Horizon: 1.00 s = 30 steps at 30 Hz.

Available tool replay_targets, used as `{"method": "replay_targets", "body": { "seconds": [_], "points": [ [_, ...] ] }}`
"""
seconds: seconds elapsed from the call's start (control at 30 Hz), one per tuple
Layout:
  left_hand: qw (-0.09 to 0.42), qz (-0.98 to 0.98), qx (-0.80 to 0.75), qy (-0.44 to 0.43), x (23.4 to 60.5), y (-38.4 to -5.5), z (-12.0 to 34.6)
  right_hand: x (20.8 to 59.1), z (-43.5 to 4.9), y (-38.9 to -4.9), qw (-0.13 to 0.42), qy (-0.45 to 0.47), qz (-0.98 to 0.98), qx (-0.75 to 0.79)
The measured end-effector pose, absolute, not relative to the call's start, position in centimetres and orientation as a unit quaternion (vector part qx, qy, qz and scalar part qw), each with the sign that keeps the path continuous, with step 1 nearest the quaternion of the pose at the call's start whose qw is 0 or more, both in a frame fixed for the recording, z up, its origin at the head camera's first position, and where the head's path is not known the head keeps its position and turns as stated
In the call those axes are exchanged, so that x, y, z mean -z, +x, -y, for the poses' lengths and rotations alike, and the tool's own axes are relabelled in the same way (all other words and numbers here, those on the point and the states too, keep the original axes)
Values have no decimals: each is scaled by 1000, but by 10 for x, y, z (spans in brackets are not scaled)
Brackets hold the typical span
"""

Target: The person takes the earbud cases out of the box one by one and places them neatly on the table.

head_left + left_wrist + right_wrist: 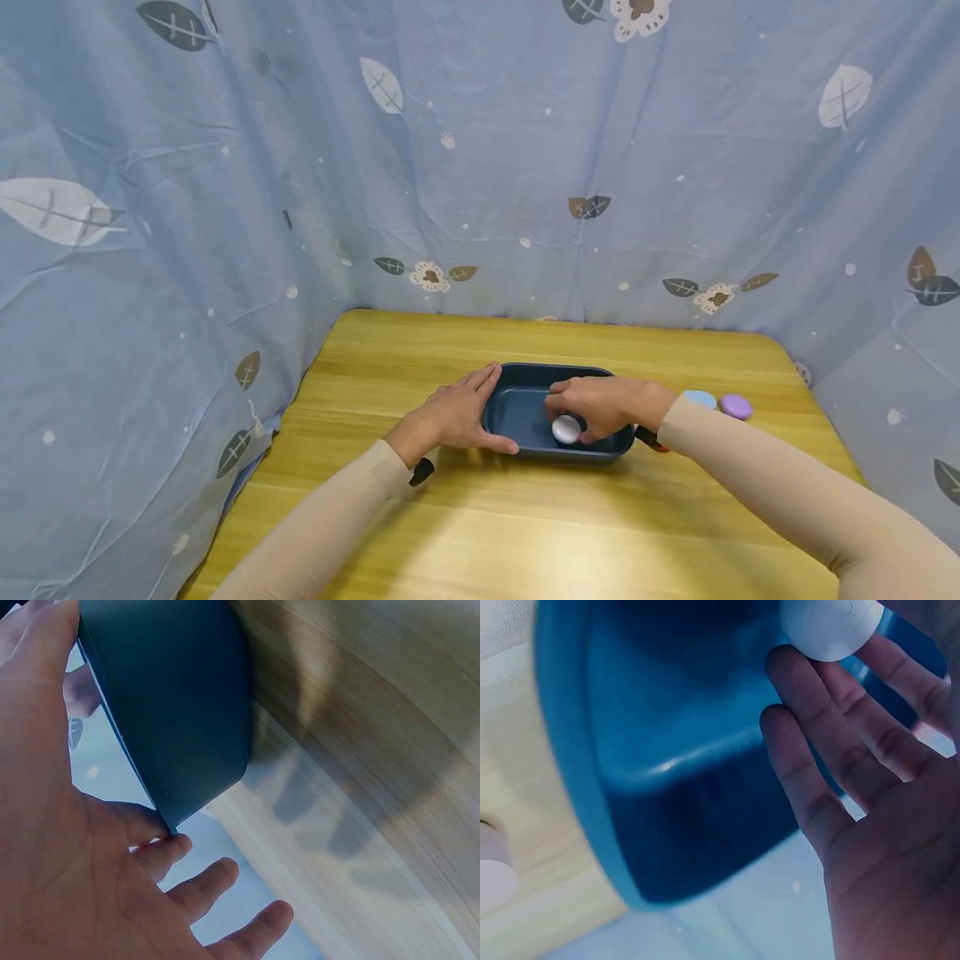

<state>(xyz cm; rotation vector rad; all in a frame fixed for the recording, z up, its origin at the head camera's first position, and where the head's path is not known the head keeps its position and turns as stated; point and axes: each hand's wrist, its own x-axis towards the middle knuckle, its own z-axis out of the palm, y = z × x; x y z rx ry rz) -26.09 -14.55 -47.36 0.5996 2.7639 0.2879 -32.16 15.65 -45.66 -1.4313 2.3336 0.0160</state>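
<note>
A dark blue rectangular tray (517, 408) with rounded corners sits on the wooden table. My left hand (457, 412) grips its left end, thumb along the near rim and fingers at the far corner. In the left wrist view, the outer fingers (255, 926) of that hand spread away from the tray wall (172, 705). Inside the tray, toward its right half, my right hand (600, 400) holds a small white round piece (566, 429) by its fingers. The right wrist view shows this smooth white piece (829, 626) at the fingertips; the thumb is mostly hidden there.
Right of the tray, a light blue round piece (700, 398) and a purple round piece (736, 407) lie on the table (390, 367). Something orange (660, 448) shows partly below the right wrist. A patterned blue curtain (495, 167) hangs behind and along the sides.
</note>
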Motion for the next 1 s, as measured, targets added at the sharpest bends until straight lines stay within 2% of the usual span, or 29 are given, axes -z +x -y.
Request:
{"method": "replay_targets", "body": {
  "seconds": [0.6, 0.77, 1.0],
  "points": [
    [145, -961, -100, 212, 472, -261, 146, 423, -234, -306, 100, -459, -871, 145],
    [147, -961, -100, 211, 472, -261, 146, 425, -260, -295, 87, -435, -880, 170],
    [146, -962, -97, 209, 475, -261, 145, 435, -289, -273, 41, -413, -892, 178]
  ]
}}
